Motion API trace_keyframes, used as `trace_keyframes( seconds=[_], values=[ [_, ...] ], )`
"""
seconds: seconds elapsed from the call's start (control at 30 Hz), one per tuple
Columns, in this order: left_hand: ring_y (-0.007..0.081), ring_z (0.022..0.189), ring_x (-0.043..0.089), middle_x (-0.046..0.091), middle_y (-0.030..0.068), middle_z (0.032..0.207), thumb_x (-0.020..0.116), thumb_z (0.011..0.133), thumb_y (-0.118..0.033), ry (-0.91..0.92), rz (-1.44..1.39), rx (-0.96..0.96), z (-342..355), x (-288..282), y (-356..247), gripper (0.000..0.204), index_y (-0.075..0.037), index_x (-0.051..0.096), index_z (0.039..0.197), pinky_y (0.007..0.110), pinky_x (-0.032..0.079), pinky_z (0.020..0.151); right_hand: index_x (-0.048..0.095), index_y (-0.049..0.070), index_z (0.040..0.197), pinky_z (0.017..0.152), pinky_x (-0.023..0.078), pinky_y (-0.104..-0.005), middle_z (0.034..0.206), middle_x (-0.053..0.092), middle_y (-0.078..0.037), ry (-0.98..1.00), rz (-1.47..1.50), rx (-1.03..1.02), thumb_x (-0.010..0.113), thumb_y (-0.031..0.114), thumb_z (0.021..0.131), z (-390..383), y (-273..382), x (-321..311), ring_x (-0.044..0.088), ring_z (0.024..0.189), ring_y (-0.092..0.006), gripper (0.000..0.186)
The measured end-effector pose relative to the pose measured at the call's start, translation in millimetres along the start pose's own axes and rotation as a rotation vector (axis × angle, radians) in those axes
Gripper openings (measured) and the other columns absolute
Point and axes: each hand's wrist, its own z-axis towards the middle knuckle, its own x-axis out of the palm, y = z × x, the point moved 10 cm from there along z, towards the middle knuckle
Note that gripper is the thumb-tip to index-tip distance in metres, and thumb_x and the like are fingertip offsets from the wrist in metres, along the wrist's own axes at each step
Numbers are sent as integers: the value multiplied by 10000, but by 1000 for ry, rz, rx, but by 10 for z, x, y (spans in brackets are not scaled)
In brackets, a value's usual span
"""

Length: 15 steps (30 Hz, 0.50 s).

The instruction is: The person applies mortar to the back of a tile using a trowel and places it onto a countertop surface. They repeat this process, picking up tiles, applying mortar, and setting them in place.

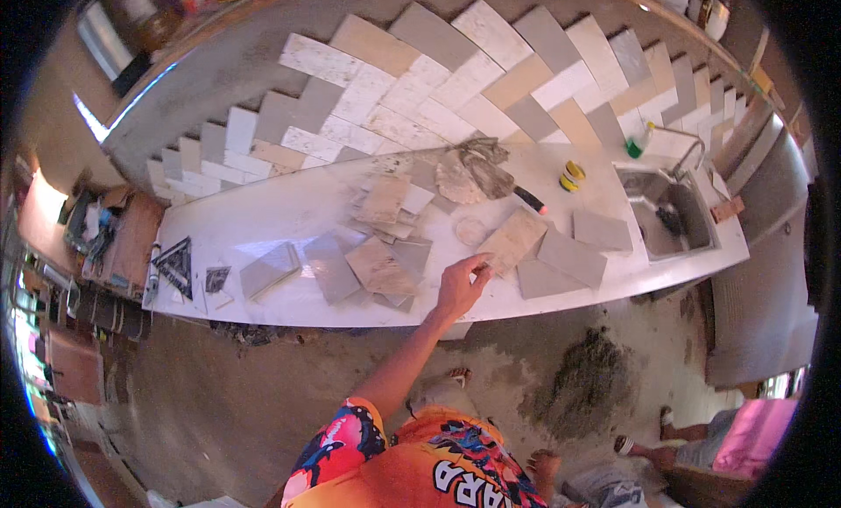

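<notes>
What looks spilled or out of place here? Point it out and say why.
A dark, rough-edged patch marks the floor, standing out against the paler surface around it; I cannot tell its material. On the counter, loose tiles lie at scattered angles, unlike the ordered wall tiles.

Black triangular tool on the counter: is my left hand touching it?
No, the left hand is at a beige tile, while the black triangular tool lies apart near the counter's left end.

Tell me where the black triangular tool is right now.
In the head view, the black triangular tool lies at the far left of the white counter, just left of a small dark piece.
</notes>
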Motion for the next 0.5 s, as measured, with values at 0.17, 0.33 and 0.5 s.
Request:
trace_keyframes(
  seconds=[0.17,0.33,0.5],
  values=[
    [220,898,764,788,148,1001,765,954,-174,123,-62,-7,82,430,44,321,-16,724,1230,352,586,812,766,163,843,545,547,-448,833,760,-62,65,-1344,-387,753,373,811,-531,158,656,737,709,-284,213],
    [216,945,764,789,141,1046,755,954,-155,244,-89,17,153,808,-52,307,-24,727,1230,350,586,836,786,190,807,603,576,-445,865,778,-64,-5,-1339,-433,761,472,736,-408,205,753,747,730,-271,292],
    [171,975,745,788,133,1114,761,942,-118,114,-153,-105,72,431,215,303,-15,738,1226,340,589,874,778,169,876,616,585,-450,884,774,-66,-10,-592,-94,713,417,866,-319,122,254,758,767,-272,256]
  ],
)
